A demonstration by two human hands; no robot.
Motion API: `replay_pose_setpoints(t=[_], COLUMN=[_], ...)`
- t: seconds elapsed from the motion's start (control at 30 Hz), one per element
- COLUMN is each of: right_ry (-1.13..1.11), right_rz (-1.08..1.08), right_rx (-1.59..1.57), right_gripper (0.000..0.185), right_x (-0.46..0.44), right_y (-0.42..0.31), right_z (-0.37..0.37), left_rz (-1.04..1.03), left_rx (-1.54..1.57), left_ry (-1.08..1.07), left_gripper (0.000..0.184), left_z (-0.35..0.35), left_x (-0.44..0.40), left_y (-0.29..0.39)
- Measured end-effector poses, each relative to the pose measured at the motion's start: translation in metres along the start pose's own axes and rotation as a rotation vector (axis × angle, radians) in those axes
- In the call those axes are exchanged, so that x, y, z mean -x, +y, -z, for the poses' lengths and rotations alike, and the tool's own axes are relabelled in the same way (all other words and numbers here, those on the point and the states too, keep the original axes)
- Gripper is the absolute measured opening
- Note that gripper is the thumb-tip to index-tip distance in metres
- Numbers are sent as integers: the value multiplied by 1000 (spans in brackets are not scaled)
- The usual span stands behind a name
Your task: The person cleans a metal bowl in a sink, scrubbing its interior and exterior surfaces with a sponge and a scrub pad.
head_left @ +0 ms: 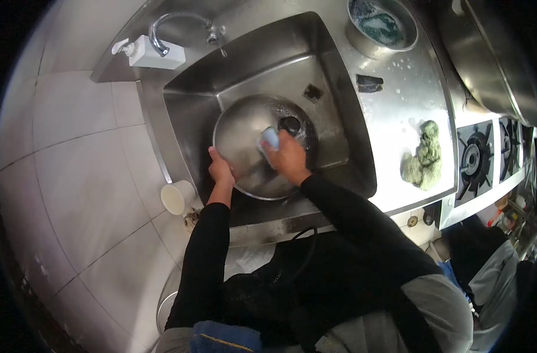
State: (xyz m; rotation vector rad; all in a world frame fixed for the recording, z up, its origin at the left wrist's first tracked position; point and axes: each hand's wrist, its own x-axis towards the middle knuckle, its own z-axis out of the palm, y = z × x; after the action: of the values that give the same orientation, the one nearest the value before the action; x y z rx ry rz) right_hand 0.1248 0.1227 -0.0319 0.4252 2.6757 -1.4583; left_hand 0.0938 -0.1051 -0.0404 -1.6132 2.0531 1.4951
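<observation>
the round metal lid (242,126) lies in the sink (358,135), toward its near edge, with suds around its dark knob (289,125). the left hand (221,170) is closed on the lid's left rim; the right hand (289,159) grips a pale blue sponge (271,138) against the metal, beside the knob. wet, soapy metal could slide out of the left hand's hold if the right one presses hard off to one side, and the lid could then swing and knock the sink wall. the sponge could also snag on the knob, which stands right in its way. past the sink's far left corner are a tap (157,42) and a white pump bottle (162,54). on the counter (392,115) along the right edge sit a metal pot (367,46) of suds, a dark block (369,83) and green scouring tangles (426,159).
</observation>
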Motion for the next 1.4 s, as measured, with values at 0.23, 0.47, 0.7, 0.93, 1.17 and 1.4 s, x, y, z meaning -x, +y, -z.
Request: replay_pose_setpoints(t=[0.23,0.47,0.7,0.93,1.17,1.4], right_ry=[-106,-130,-88,-360,-322,-131], right_rz=[-213,-729,-375,531,172,32], right_rx=[119,-406,51,-10,-37,-101], right_gripper=[66,54,53,35,34,41], right_x=[-24,-47,-22,-126,-93,-87], right_y=[162,88,86,49,100,94], right_z=[-23,7,21,17,32,10], left_rz=[-4,5,-98,-100,-123,-55], left_rx=[48,49,12,-19,-48,59], left_ry=[11,46,-30,86,-39,21], left_gripper=[79,77,74,75,82,83], left_z=[9,6,5,1,8,5], left_x=[-13,1,-3,-11,-11,-8], left_y=[-22,-12,-2,-8,-1,-10])
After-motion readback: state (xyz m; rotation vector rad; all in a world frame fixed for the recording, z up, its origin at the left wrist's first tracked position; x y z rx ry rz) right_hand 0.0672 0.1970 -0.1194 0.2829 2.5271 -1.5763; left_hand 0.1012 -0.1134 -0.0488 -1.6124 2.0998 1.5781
